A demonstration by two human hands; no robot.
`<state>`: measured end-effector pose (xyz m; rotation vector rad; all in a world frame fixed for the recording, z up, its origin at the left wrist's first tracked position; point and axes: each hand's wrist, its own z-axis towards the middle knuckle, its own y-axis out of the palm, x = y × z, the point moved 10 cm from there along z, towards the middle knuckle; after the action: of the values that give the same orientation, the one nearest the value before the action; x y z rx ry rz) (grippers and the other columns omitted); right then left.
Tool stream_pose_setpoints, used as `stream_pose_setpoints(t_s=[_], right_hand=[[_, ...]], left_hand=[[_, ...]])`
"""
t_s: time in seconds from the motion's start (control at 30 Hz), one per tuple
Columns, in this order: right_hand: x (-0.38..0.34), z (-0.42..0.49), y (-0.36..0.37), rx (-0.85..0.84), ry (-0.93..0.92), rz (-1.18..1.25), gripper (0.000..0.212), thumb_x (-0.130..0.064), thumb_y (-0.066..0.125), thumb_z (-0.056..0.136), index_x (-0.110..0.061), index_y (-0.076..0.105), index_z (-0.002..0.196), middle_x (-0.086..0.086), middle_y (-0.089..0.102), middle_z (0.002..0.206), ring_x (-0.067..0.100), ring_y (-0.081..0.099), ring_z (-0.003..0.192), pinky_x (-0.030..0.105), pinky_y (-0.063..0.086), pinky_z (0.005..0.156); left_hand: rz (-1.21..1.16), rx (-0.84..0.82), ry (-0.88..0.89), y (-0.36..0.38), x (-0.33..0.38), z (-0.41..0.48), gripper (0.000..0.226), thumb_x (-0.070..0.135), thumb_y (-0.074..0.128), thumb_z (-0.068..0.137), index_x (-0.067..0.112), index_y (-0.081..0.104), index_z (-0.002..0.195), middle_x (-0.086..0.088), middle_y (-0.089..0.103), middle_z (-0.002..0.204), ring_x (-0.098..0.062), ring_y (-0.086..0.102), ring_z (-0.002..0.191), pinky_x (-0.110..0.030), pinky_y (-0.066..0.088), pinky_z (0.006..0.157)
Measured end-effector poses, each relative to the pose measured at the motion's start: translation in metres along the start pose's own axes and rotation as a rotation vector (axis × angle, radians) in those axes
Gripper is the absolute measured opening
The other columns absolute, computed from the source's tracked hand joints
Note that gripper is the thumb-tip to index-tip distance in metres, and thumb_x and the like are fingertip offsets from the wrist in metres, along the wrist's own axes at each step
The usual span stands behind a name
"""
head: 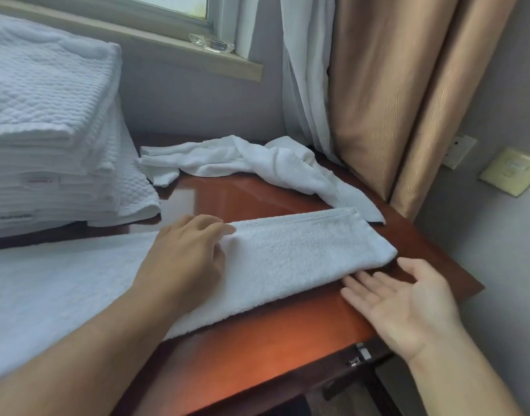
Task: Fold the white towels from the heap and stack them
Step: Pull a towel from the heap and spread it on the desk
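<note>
A long white towel (287, 253), folded lengthwise into a strip, lies across the reddish wooden table (272, 340). My left hand (188, 250) rests palm down on its middle, fingers slightly curled on the cloth. My right hand (398, 307) is open, palm up, its fingertips touching the towel's near edge close to the right end. A crumpled white towel (257, 163) lies at the back of the table. A tall stack of folded white towels (47, 130) stands at the left.
Beige and white curtains (392, 100) hang close behind the table's right corner. A window sill (167, 46) with a clear glass object (212, 43) runs above. Wall switches (510, 172) are at the right. The table's edge drops off at the right and front.
</note>
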<state>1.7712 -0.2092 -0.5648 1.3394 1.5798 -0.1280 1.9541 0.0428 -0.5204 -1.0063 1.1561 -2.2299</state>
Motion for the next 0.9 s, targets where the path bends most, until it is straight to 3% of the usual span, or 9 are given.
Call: stream_pose_setpoints(t_s=[0.13, 0.23, 0.43, 0.53, 0.6, 0.67, 0.77, 0.83, 0.9], right_hand=[[0.055, -0.026, 0.026, -0.170, 0.264, -0.091, 0.062, -0.042, 0.054, 0.095, 0.003, 0.047, 0.138, 0.037, 0.066, 0.117, 0.054, 0.067, 0.103, 0.062, 0.051, 0.087], [0.074, -0.027, 0.045, -0.262, 0.314, -0.122, 0.064, -0.050, 0.055, 0.094, 0.001, 0.052, 0.131, 0.036, 0.066, 0.118, 0.051, 0.068, 0.105, 0.060, 0.054, 0.086], [0.008, 0.028, 0.056, -0.169, -0.056, -0.011, 0.049, -0.041, 0.041, 0.103, -0.011, 0.059, 0.137, 0.020, 0.069, 0.125, 0.037, 0.069, 0.113, 0.052, 0.054, 0.097], [-0.017, 0.053, 0.048, -0.146, -0.083, -0.003, 0.056, -0.044, 0.032, 0.104, -0.008, 0.056, 0.140, 0.020, 0.065, 0.132, 0.037, 0.064, 0.121, 0.051, 0.044, 0.110], [-0.024, 0.064, 0.040, -0.130, -0.102, -0.026, 0.053, -0.043, 0.037, 0.105, -0.007, 0.054, 0.140, 0.020, 0.067, 0.129, 0.037, 0.067, 0.117, 0.051, 0.047, 0.106], [-0.027, 0.070, 0.036, -0.137, -0.148, -0.107, 0.044, -0.028, 0.047, 0.102, -0.006, 0.056, 0.139, 0.018, 0.069, 0.127, 0.033, 0.069, 0.114, 0.048, 0.050, 0.102], [-0.029, 0.068, 0.028, -0.090, -0.279, -0.216, 0.029, -0.014, 0.061, 0.096, -0.007, 0.063, 0.125, 0.011, 0.076, 0.113, 0.026, 0.074, 0.101, 0.039, 0.060, 0.081], [-0.033, 0.060, 0.028, -0.025, -0.458, -0.420, 0.021, -0.022, 0.066, 0.093, -0.014, 0.067, 0.112, -0.002, 0.079, 0.103, 0.012, 0.075, 0.094, 0.031, 0.060, 0.071], [-0.038, 0.048, 0.037, 0.087, -0.649, -0.718, 0.026, -0.042, 0.067, 0.082, -0.023, 0.068, 0.099, -0.015, 0.077, 0.090, -0.005, 0.071, 0.082, 0.022, 0.055, 0.064]], left_hand=[[-0.017, 0.017, -0.031, -0.006, -0.006, -0.006, 0.044, 0.016, 0.048, 0.095, 0.033, 0.061, 0.133, 0.017, 0.057, 0.136, -0.011, 0.045, 0.126, -0.034, 0.033, 0.108], [-0.046, 0.017, -0.059, -0.007, -0.010, -0.007, 0.044, 0.016, 0.046, 0.096, 0.033, 0.059, 0.134, 0.017, 0.056, 0.137, -0.012, 0.043, 0.128, -0.035, 0.032, 0.110], [-0.048, -0.011, -0.054, -0.005, -0.011, -0.008, 0.043, 0.017, 0.047, 0.096, 0.032, 0.058, 0.135, 0.015, 0.056, 0.138, -0.013, 0.043, 0.128, -0.036, 0.033, 0.110], [-0.039, -0.022, -0.049, -0.004, -0.011, -0.008, 0.044, 0.019, 0.046, 0.096, 0.034, 0.056, 0.136, 0.017, 0.054, 0.139, -0.012, 0.041, 0.130, -0.034, 0.031, 0.111], [-0.031, -0.018, -0.041, -0.004, -0.010, -0.008, 0.044, 0.020, 0.046, 0.097, 0.035, 0.056, 0.137, 0.018, 0.053, 0.139, -0.011, 0.040, 0.131, -0.031, 0.029, 0.111], [-0.031, -0.017, -0.039, -0.004, -0.010, -0.008, 0.043, 0.021, 0.045, 0.097, 0.036, 0.056, 0.136, 0.019, 0.053, 0.139, -0.010, 0.039, 0.131, -0.029, 0.028, 0.110], [-0.033, -0.029, -0.031, -0.002, -0.011, -0.007, 0.040, 0.023, 0.045, 0.097, 0.040, 0.060, 0.130, 0.021, 0.053, 0.137, -0.010, 0.039, 0.129, -0.029, 0.028, 0.108], [-0.019, -0.042, -0.017, 0.000, -0.010, -0.006, 0.037, 0.026, 0.044, 0.096, 0.042, 0.062, 0.125, 0.022, 0.053, 0.135, -0.010, 0.038, 0.128, -0.029, 0.028, 0.107], [0.007, -0.048, 0.010, 0.000, -0.007, -0.006, 0.034, 0.033, 0.044, 0.096, 0.043, 0.063, 0.122, 0.022, 0.051, 0.135, -0.010, 0.037, 0.128, -0.030, 0.028, 0.107]])
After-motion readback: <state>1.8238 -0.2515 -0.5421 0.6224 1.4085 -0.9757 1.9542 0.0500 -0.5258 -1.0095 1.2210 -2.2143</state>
